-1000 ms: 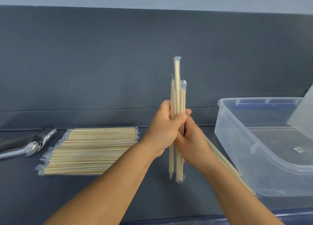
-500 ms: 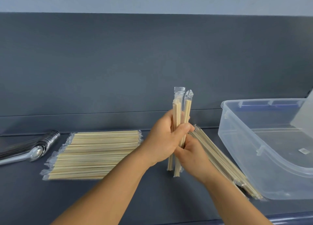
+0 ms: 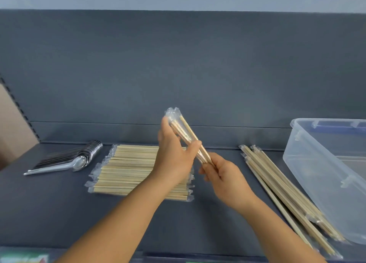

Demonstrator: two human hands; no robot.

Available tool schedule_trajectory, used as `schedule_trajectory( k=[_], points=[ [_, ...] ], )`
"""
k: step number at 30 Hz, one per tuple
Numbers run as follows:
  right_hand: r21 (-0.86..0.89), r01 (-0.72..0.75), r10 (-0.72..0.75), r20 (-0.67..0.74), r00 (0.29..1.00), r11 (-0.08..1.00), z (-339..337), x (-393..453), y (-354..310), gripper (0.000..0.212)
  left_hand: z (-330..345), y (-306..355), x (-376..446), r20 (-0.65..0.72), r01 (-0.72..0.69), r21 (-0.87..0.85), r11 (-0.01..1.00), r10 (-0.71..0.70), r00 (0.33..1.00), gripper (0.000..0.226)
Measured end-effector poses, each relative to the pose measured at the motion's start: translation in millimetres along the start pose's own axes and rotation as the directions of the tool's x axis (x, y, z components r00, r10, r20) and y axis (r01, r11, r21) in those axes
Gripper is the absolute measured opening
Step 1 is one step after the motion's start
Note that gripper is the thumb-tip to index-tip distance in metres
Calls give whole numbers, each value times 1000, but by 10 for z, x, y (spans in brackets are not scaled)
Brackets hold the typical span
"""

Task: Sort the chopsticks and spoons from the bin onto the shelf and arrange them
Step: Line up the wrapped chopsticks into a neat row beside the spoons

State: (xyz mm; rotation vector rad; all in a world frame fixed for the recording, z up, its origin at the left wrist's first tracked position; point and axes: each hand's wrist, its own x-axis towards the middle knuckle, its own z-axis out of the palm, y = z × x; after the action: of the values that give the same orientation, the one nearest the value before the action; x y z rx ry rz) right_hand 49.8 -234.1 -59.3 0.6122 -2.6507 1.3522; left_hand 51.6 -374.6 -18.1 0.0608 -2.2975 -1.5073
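Observation:
Both hands hold a small bundle of plastic-wrapped wooden chopsticks (image 3: 186,133) above the dark shelf (image 3: 49,207), tilted with its top toward the left. My left hand (image 3: 174,156) grips the upper and middle part; my right hand (image 3: 223,175) grips the lower end. Under my left hand a neat stack of wrapped chopsticks (image 3: 126,169) lies flat on the shelf. A loose pile of wrapped chopsticks (image 3: 281,189) lies diagonally on the right. A row of metal spoons (image 3: 69,159) lies at the left. The clear plastic bin (image 3: 316,163) stands at the far right.
The shelf's grey back panel (image 3: 178,64) rises right behind the items. A beige side panel (image 3: 11,128) closes off the left end. The shelf's front edge (image 3: 158,254) runs along the bottom of the view.
The bundle has dropped from upright and high to lower and tilted left. My view has shifted, so the loose pile on the right now shows fully.

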Motion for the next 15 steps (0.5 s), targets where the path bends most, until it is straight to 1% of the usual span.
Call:
schedule_trajectory(
  k=[1, 2, 3, 4, 5, 6, 8, 10, 12, 15],
  points=[
    [-91, 2, 0, 22, 1000, 996, 51, 30, -13, 18, -114, -98, 1, -35, -63, 164, 984, 70, 997, 87],
    [-180, 23, -15, 45, 999, 983, 112, 62, -46, 15, -229, -197, -9, -54, -146, 383, 912, 180, 982, 94],
    [-263, 57, -40, 69, 997, 963, 183, 98, -96, 14, -334, -310, -17, -37, -229, 586, 777, 308, 951, 91],
    [-333, 97, -70, 93, 993, 938, 267, 132, -146, 13, -443, -399, -35, 35, -295, 724, 624, 394, 918, 83],
    [-386, 134, -97, 115, 989, 912, 359, 165, -192, 14, -546, -474, -58, 140, -348, 792, 501, 406, 903, 71],
    [-426, 172, -127, 133, 983, 888, 454, 197, -229, 16, -625, -554, -79, 237, -390, 815, 428, 369, 899, 61],
    [-501, 258, -204, 160, 966, 826, 642, 254, -296, 20, -738, -704, -100, 363, -434, 813, 388, 245, 899, 51],
    [-563, 342, -278, 200, 940, 752, 822, 304, -336, 20, -849, -812, -86, 406, -447, 810, 380, 188, 895, 46],
    [-595, 351, -306, 180, 935, 723, 980, 357, -334, 22, -952, -910, -60, 411, -439, 802, 407, 159, 898, 48],
    [-618, 331, -314, 141, 939, 713, 1184, 423, -332, 24, -1092, -1050, -36, 427, -437, 796, 418, 123, 896, 58]
  ],
)
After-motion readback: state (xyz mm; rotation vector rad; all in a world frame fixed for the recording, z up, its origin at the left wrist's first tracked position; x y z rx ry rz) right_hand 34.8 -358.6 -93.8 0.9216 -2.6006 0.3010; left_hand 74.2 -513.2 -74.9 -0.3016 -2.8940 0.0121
